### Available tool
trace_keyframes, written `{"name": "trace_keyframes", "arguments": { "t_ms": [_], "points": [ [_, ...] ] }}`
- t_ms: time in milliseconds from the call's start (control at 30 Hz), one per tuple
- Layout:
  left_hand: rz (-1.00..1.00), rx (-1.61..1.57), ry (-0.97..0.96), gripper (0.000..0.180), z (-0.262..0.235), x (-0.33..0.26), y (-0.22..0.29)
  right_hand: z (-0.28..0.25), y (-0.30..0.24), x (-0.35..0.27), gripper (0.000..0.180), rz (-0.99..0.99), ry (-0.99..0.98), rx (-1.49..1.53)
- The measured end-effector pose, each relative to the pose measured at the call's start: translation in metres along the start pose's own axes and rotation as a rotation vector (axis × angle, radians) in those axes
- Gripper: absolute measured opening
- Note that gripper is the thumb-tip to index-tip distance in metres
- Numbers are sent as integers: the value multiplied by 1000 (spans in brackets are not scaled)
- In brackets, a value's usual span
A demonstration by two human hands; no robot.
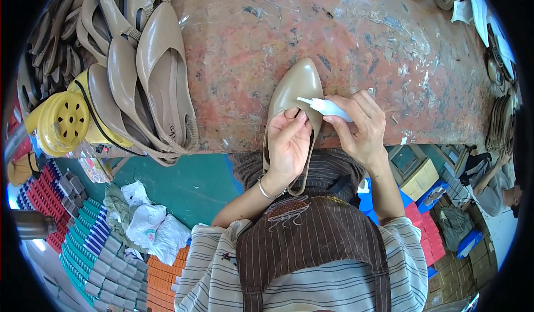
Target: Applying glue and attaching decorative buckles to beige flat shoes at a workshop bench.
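A beige pointed slingback shoe lies at the table's near edge, toe pointing away from me. My left hand reaches over its opening, with thumb and fingers pinching the topline of the vamp. Its back strap hangs toward my lap. In my right hand is a small white squeeze bottle, gripped between thumb and fingers. The bottle's thin nozzle points left, over the vamp just above my left fingertips. Whether the nozzle touches the leather, I cannot tell.
Several beige slingback shoes are heaped on the left of the worn reddish table. Beside them stands a yellow round-vented device. White and brown shoe parts lie at the far right. Another person is at the right.
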State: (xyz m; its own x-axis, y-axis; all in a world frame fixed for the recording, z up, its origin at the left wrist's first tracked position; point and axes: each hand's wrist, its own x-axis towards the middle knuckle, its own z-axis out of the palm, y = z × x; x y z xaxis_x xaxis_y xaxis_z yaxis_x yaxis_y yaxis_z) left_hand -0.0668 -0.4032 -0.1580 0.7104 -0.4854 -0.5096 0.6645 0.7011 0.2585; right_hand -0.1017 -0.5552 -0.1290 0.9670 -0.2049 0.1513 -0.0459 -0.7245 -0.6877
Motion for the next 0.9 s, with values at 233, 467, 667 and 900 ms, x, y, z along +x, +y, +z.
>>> {"name": "trace_keyframes", "arguments": {
  "t_ms": [233,467,667,900],
  "points": [
    [27,-19,-17,11,-4,-1,-2,-2,-3,4,22,-6,-39,-30],
    [37,22,35,10,3,0,-3,-5,-7,10,19,-18,-68,-46],
    [49,1,-27,11,-4,0,-4,-7,-13,14,17,-15,-110,-67],
    [48,7,12,13,-7,-1,-6,-11,-14,12,17,-8,-107,-64]
  ]
}}
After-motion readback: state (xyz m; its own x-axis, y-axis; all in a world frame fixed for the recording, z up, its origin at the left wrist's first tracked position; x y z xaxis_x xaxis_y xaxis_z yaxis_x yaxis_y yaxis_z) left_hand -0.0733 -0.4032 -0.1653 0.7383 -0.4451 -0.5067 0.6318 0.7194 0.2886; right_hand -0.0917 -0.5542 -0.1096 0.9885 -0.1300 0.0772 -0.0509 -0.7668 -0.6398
